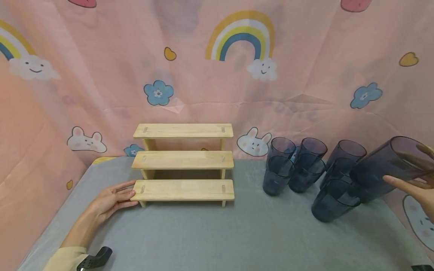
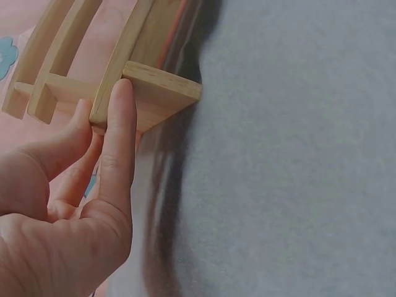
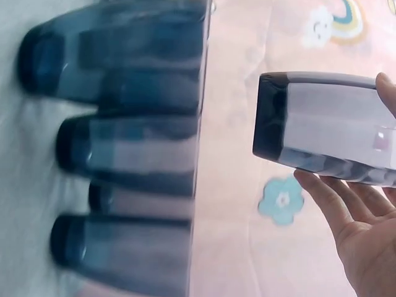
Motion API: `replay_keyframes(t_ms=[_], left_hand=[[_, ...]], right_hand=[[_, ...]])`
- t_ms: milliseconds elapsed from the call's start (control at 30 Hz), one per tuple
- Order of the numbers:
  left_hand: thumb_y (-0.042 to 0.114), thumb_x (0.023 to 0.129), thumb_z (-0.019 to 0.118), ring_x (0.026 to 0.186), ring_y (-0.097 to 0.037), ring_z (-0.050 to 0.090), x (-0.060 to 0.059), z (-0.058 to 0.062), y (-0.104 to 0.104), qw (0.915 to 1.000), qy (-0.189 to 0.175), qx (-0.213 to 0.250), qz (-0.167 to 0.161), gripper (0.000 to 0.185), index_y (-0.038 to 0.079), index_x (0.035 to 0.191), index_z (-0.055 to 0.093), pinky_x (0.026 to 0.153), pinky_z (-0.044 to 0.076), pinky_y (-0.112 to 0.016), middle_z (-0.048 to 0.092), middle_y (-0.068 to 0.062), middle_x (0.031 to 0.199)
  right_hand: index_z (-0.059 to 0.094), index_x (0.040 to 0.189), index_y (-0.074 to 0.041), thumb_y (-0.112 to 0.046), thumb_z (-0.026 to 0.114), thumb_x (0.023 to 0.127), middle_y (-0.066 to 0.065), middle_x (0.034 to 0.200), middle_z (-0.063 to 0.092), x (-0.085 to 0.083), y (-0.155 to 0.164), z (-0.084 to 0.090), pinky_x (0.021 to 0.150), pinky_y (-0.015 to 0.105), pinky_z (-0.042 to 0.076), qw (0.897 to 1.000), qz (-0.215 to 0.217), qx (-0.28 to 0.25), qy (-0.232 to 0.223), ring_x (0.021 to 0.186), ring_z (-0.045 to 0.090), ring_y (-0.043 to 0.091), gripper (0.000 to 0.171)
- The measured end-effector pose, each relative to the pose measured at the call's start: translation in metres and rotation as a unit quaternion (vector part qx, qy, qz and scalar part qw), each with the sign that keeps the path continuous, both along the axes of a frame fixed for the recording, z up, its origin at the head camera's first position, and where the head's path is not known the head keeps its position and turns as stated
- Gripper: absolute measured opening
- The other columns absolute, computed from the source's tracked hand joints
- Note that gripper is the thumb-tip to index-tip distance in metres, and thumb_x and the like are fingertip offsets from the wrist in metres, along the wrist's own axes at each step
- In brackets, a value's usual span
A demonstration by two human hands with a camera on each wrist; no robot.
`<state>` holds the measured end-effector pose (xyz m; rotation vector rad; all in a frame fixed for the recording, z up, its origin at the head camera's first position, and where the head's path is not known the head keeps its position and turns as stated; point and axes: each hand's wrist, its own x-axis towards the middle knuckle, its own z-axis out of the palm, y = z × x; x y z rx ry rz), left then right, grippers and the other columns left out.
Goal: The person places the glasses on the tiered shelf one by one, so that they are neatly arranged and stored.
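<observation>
Head view: right hand (image 1: 418,194) grasps lifted cup (image 1: 390,167) at frame right, could clip cups cluster (image 1: 305,169) w/ base; left hand (image 1: 110,199), fingers flat, steadies wooden riser (image 1: 183,188).

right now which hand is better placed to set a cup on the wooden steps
Right. The right hand already holds a dark cup lifted off the table, while the left hand rests against the wooden steps, steadying the bottom tier.

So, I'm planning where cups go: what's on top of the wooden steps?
All three boards of the wooden steps are bare; the left hand touches the lowest board's end. Space beneath them is shadowed, unreadable.
</observation>
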<state>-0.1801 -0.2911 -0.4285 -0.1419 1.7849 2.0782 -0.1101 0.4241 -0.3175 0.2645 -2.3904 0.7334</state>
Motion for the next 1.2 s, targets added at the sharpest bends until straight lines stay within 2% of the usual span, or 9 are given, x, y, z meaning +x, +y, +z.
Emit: replay_keyframes(t_ms=[67, 100, 167, 233, 367, 667, 900, 1033, 1200], left_hand=[[0.004, 0.095, 0.064, 0.100, -0.018, 0.067, 0.000, 0.000, 0.000, 1.0000, -0.001, 0.003, -0.001, 0.080, -0.008, 0.153, 0.010, 0.092, 0.055, -0.039, 0.062, -0.004, 0.111], [0.004, 0.095, 0.064, 0.099, -0.018, 0.067, 0.000, 0.000, 0.000, 1.0000, -0.003, 0.004, -0.002, 0.080, -0.008, 0.153, 0.010, 0.092, 0.055, -0.039, 0.062, -0.004, 0.110], [0.004, 0.094, 0.064, 0.099, -0.019, 0.067, 0.000, 0.001, 0.000, 1.0000, -0.005, 0.004, -0.002, 0.081, -0.008, 0.153, 0.010, 0.091, 0.055, -0.039, 0.063, -0.004, 0.110], [0.003, 0.094, 0.064, 0.099, -0.019, 0.067, 0.000, 0.001, 0.000, 1.0000, -0.006, 0.006, -0.002, 0.081, -0.008, 0.153, 0.009, 0.091, 0.055, -0.039, 0.063, -0.004, 0.109], [0.004, 0.095, 0.064, 0.100, -0.019, 0.067, -0.001, 0.002, 0.000, 0.9999, -0.008, 0.005, -0.003, 0.081, -0.007, 0.154, 0.009, 0.091, 0.055, -0.039, 0.063, -0.005, 0.112], [0.004, 0.095, 0.064, 0.099, -0.019, 0.067, 0.000, 0.004, 0.001, 1.0000, -0.010, 0.001, 0.000, 0.080, -0.007, 0.154, 0.011, 0.090, 0.056, -0.039, 0.063, -0.005, 0.113], [0.003, 0.095, 0.064, 0.100, -0.019, 0.067, -0.002, 0.001, 0.001, 0.9999, -0.014, 0.003, 0.007, 0.079, -0.006, 0.154, 0.013, 0.091, 0.055, -0.040, 0.061, -0.008, 0.116], [0.004, 0.095, 0.064, 0.099, -0.019, 0.067, -0.003, 0.001, 0.001, 0.9999, -0.014, -0.001, 0.006, 0.079, -0.006, 0.154, 0.013, 0.091, 0.055, -0.040, 0.060, -0.007, 0.114], [0.004, 0.094, 0.065, 0.099, -0.019, 0.067, -0.002, 0.002, 0.000, 0.9999, -0.012, 0.001, 0.005, 0.081, -0.007, 0.154, 0.012, 0.091, 0.055, -0.040, 0.061, -0.006, 0.113]], right_hand=[[0.027, 0.155, -0.019, 0.016, 0.063, 0.086, -0.014, 0.142, 0.047, -0.007, -0.018, 0.004, 0.103, 0.007, 0.034, 0.990, -0.032, -0.136, -0.014, 0.120, 0.047, -0.005, 0.085], [0.029, 0.154, -0.018, 0.017, 0.066, 0.083, -0.015, 0.138, 0.049, -0.011, -0.023, 0.006, 0.101, 0.007, 0.036, 0.989, -0.036, -0.141, -0.011, 0.116, 0.049, -0.006, 0.088], [0.032, 0.153, -0.016, 0.020, 0.069, 0.079, -0.016, 0.131, 0.052, -0.018, -0.032, 0.008, 0.087, 0.001, 0.041, 0.989, -0.019, -0.148, -0.013, 0.109, 0.050, -0.007, 0.090], [0.033, 0.153, -0.017, 0.019, 0.071, 0.077, -0.018, 0.128, 0.053, -0.024, -0.040, 0.010, 0.086, 0.001, 0.042, 0.988, -0.003, -0.153, -0.024, 0.110, 0.051, -0.008, 0.092], [0.035, 0.152, -0.022, 0.013, 0.077, 0.076, -0.021, 0.125, 0.055, -0.033, -0.058, 0.013, 0.078, -0.001, 0.043, 0.985, 0.002, -0.169, -0.048, 0.103, 0.053, -0.010, 0.093], [0.038, 0.151, -0.020, 0.014, 0.077, 0.075, -0.020, 0.121, 0.059, -0.056, -0.089, 0.015, 0.079, 0.003, 0.047, 0.978, 0.055, -0.193, -0.058, 0.104, 0.058, -0.006, 0.092], [0.038, 0.151, -0.024, 0.005, 0.079, 0.078, -0.016, 0.125, 0.058, -0.073, -0.113, 0.015, 0.085, 0.006, 0.047, 0.977, 0.068, -0.190, -0.064, 0.111, 0.055, -0.002, 0.088], [0.038, 0.151, -0.026, 0.003, 0.079, 0.080, -0.015, 0.125, 0.059, -0.082, -0.130, 0.017, 0.087, 0.009, 0.047, 0.972, 0.086, -0.207, -0.075, 0.112, 0.054, 0.001, 0.087], [0.039, 0.150, -0.022, 0.006, 0.077, 0.080, -0.012, 0.124, 0.062, -0.092, -0.152, 0.019, 0.087, 0.010, 0.048, 0.958, 0.142, -0.239, -0.066, 0.112, 0.057, 0.004, 0.084]])
